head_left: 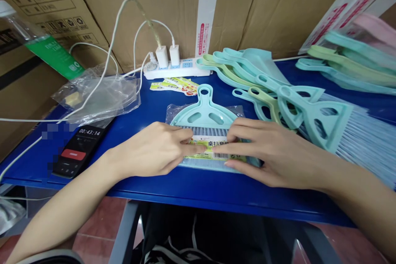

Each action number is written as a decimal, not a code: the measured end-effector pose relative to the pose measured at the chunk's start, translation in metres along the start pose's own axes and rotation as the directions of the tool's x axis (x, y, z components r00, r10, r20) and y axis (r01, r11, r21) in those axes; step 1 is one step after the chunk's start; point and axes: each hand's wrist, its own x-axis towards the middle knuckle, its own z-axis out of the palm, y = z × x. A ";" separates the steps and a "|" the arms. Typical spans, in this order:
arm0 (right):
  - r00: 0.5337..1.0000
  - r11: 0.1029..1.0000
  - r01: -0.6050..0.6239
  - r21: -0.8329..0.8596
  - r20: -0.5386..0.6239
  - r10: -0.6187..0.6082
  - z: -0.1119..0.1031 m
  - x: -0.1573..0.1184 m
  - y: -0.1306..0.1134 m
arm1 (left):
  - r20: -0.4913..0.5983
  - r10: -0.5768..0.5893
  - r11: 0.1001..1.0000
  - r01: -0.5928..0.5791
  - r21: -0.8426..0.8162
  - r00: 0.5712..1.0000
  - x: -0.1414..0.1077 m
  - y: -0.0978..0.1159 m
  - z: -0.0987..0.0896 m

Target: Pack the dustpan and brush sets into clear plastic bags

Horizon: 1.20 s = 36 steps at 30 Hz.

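A light teal hand brush (204,107) lies in front of me on the blue table, its looped handle pointing away, with clear plastic wrap around and under it. Across its bristles sits a yellow and white label (213,154) with a barcode. My left hand (157,148) rests at the label's left side, index finger stretched onto it and the other fingers partly curled. On the right side, my right hand (266,150) lies with fingers spread over the label and the wrap. The two index fingertips nearly meet over the label.
More teal and green brushes and dustpans (262,70) are piled right, with wrapped ones (355,62) behind. A power strip (179,69), loose labels (176,85), clear bags (102,95), a phone (82,148), a bottle (49,51) and white cables occupy the back and left of the blue table (148,192).
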 end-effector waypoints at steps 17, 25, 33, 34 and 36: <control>1.000 1.000 -0.004 -0.003 -0.015 0.004 -0.001 0.002 -0.002 | 0.144 -0.036 0.997 0.025 0.079 0.989 0.007 0.006 0.001; 1.000 0.997 0.015 -0.069 -0.010 -0.016 0.003 0.004 -0.002 | 0.147 -0.062 0.997 0.056 0.043 0.987 0.007 0.009 -0.002; 1.000 0.999 0.007 -0.041 -0.012 -0.008 0.001 0.003 -0.003 | 0.102 -0.086 0.996 0.088 -0.017 0.991 0.002 0.006 -0.003; 1.000 0.999 0.006 -0.035 -0.015 -0.006 0.001 0.003 -0.003 | 0.103 -0.090 0.995 0.092 -0.021 0.991 0.001 0.006 -0.003; 1.000 1.000 0.001 -0.026 -0.018 -0.002 0.001 0.002 -0.003 | 0.098 -0.100 0.994 0.103 -0.030 0.990 0.000 0.005 -0.004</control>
